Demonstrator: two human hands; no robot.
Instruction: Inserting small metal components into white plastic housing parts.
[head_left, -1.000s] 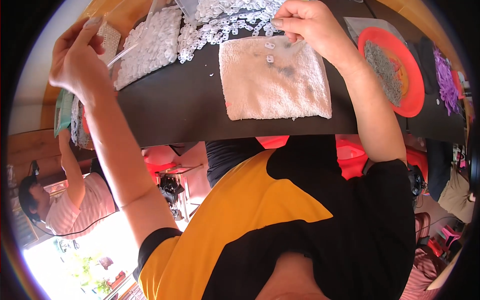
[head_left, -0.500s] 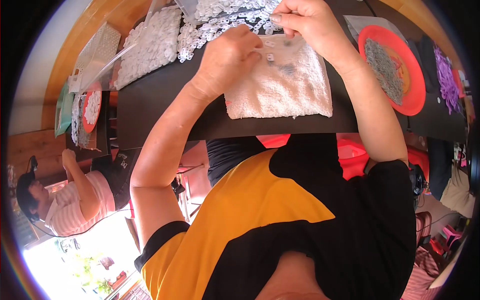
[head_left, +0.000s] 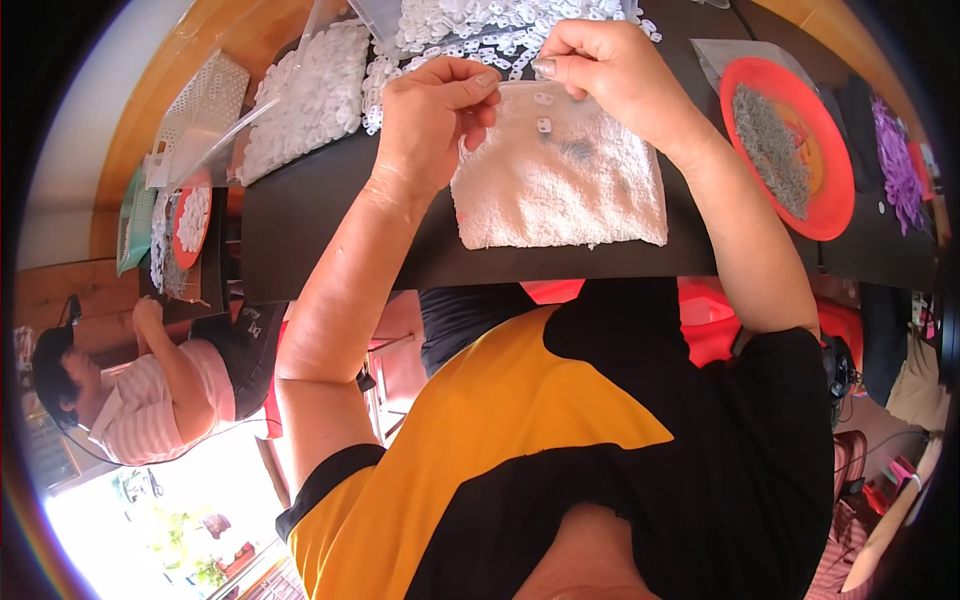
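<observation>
A cream terry towel (head_left: 560,205) lies on the dark table in front of me. Two small white plastic pieces with holes, one of them this upper piece (head_left: 543,99), rest near its far edge. My left hand (head_left: 432,115) hovers by the towel's far left corner, thumb and forefinger pressed together and the other fingers curled; whatever is in it is too small to tell. Over the far right corner, my right hand (head_left: 612,75) pinches thumb against forefinger, its contents hidden. Loose white plastic pieces (head_left: 515,42) spread just beyond both hands.
A heap of white pieces (head_left: 310,105) lies at the far left beside clear plastic. To the right are an orange-red dish (head_left: 838,170) of small grey parts and purple strips (head_left: 897,170). Another person (head_left: 165,395) sits at the left by a side table.
My left hand has moved left, away from the white pieces on the towel, and its fingers have turned inward. My right hand stays pinched in nearly the same place. The view has shifted slightly.
</observation>
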